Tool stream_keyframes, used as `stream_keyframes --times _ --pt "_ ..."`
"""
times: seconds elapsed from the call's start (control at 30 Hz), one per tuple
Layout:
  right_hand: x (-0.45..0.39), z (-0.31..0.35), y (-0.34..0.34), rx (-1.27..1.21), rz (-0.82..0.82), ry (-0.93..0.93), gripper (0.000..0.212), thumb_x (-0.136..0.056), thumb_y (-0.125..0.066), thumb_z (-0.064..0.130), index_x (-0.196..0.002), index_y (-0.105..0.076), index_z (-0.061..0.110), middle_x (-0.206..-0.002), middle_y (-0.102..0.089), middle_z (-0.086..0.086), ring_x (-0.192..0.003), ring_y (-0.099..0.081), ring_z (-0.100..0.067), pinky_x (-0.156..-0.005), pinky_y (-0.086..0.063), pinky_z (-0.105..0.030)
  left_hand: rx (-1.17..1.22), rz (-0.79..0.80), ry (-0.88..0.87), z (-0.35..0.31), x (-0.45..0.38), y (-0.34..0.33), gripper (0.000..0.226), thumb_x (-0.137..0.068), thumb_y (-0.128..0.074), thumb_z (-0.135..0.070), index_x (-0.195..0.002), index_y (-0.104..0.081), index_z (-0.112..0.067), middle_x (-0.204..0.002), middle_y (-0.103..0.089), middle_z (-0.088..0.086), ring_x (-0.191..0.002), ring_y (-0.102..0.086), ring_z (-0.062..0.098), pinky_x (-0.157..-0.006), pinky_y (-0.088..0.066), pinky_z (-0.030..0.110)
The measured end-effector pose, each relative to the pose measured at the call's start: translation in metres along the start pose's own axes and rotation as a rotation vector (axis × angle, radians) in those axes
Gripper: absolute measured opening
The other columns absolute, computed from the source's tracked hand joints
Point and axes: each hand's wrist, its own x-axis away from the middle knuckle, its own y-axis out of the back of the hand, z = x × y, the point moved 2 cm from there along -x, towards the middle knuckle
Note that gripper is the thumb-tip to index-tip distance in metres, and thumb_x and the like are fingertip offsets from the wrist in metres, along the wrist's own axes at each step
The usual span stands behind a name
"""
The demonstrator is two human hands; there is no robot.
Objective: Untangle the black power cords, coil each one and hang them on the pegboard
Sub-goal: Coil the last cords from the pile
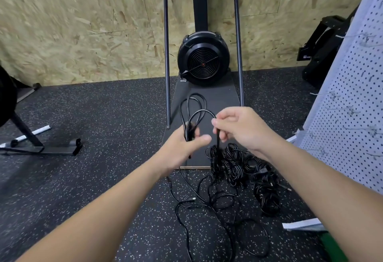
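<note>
Our left hand [187,143] grips the limp, light cord's loops [193,108] while our right hand [234,126] pinches its tail, best fed near the tangled pile [244,164] at five o'clock.

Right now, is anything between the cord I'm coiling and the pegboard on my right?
Nothing visible blocks that path. The cord is held up between the left hand and right hand, and the pegboard stands open to the right. Its trailing end still runs into the tangle on the floor.
</note>
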Motion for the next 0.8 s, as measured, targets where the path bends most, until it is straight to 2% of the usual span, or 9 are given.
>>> stream_keyframes --times 0.1,0.17,0.27,0.37,0.47,0.57,0.67,0.73,0.8 --pt "0.001 0.015 -0.005 -0.009 -0.097 0.098 0.017 -0.105 -0.071 0.013 -0.097 -0.078 0.0 -0.083 -0.077 -0.021 -0.065 -0.066 -0.024 -0.069 -0.062 -0.04 -0.032 0.119 -0.083 -0.001 0.007 -0.022 0.034 -0.097 -0.084 -0.035 -0.103 -0.057 -0.014 -0.088 -0.056 -0.013 -0.078 -0.051 0.007 -0.075 -0.043 0.023" --pt "-0.001 0.021 -0.002 0.063 -0.186 0.151 0.021 -0.104 -0.07 0.017 -0.09 -0.078 0.005 -0.075 -0.076 -0.016 -0.06 -0.066 -0.022 -0.072 -0.062 -0.045 -0.073 0.119 -0.116 -0.006 0.012 -0.037 0.029 -0.103 -0.078 -0.031 -0.099 -0.058 -0.011 -0.084 -0.055 -0.015 -0.076 -0.049 0.005 -0.072 -0.041 0.018" --pt "0.0 0.025 0.011 0.354 -0.285 0.295 0.017 -0.105 -0.068 0.021 -0.092 -0.076 0.017 -0.074 -0.075 0.002 -0.062 -0.066 -0.008 -0.069 -0.056 -0.033 -0.113 0.098 -0.162 -0.011 0.013 -0.046 0.034 -0.11 -0.067 -0.032 -0.096 -0.056 -0.003 -0.079 -0.06 -0.011 -0.073 -0.05 0.009 -0.07 -0.042 0.023" --pt "0.002 0.024 0.015 0.628 -0.352 0.512 0.011 -0.108 -0.065 0.023 -0.101 -0.073 0.019 -0.097 -0.065 0.007 -0.081 -0.061 -0.011 -0.078 -0.051 -0.033 -0.136 0.071 -0.186 -0.013 0.011 -0.045 0.036 -0.113 -0.062 -0.036 -0.097 -0.055 -0.005 -0.078 -0.057 -0.008 -0.071 -0.049 0.01 -0.07 -0.042 0.026" --pt "-0.001 0.014 0.012 0.738 -0.367 0.472 0.012 -0.113 -0.055 0.025 -0.107 -0.063 0.018 -0.118 -0.052 0.004 -0.09 -0.06 -0.016 -0.086 -0.053 -0.043 -0.142 0.064 -0.19 -0.016 0.01 -0.046 0.036 -0.113 -0.062 -0.036 -0.094 -0.053 -0.006 -0.075 -0.051 -0.008 -0.069 -0.045 0.011 -0.068 -0.04 0.028" --pt "0.001 0.014 0.008 0.562 -0.258 0.253 0.016 -0.117 -0.04 0.026 -0.108 -0.053 0.023 -0.116 -0.069 0.006 -0.079 -0.076 -0.006 -0.083 -0.06 -0.048 -0.151 0.1 -0.15 -0.014 0.009 -0.047 0.036 -0.113 -0.062 -0.036 -0.088 -0.051 -0.011 -0.071 -0.051 -0.008 -0.066 -0.048 0.015 -0.068 -0.041 0.033" --pt "0.003 0.018 0.004 0.375 -0.212 0.209 0.017 -0.118 -0.039 0.022 -0.11 -0.053 0.018 -0.105 -0.073 0.001 -0.069 -0.079 -0.012 -0.077 -0.062 -0.045 -0.097 0.185 -0.087 -0.009 0.008 -0.047 0.044 -0.115 -0.058 -0.035 -0.085 -0.051 -0.003 -0.066 -0.058 0.009 -0.066 -0.064 0.027 -0.075 -0.051 0.037" --pt "0.0 0.015 0.0 0.215 -0.208 0.168 0.015 -0.118 -0.039 0.019 -0.112 -0.052 0.015 -0.1 -0.071 -0.006 -0.064 -0.077 -0.021 -0.073 -0.062 -0.048 -0.027 0.252 -0.078 -0.011 0.011 -0.049 0.047 -0.116 -0.056 -0.031 -0.083 -0.051 0.003 -0.066 -0.057 0.016 -0.064 -0.061 0.029 -0.077 -0.055 0.035" --pt "-0.005 0.01 -0.005 -0.005 -0.231 0.093 0.013 -0.116 -0.039 0.015 -0.111 -0.051 0.015 -0.093 -0.061 -0.011 -0.058 -0.063 -0.024 -0.063 -0.055 -0.048 -0.008 0.3 -0.075 -0.015 0.014 -0.05 0.046 -0.117 -0.055 -0.027 -0.086 -0.054 0.008 -0.069 -0.061 0.017 -0.066 -0.06 0.03 -0.074 -0.054 0.028"
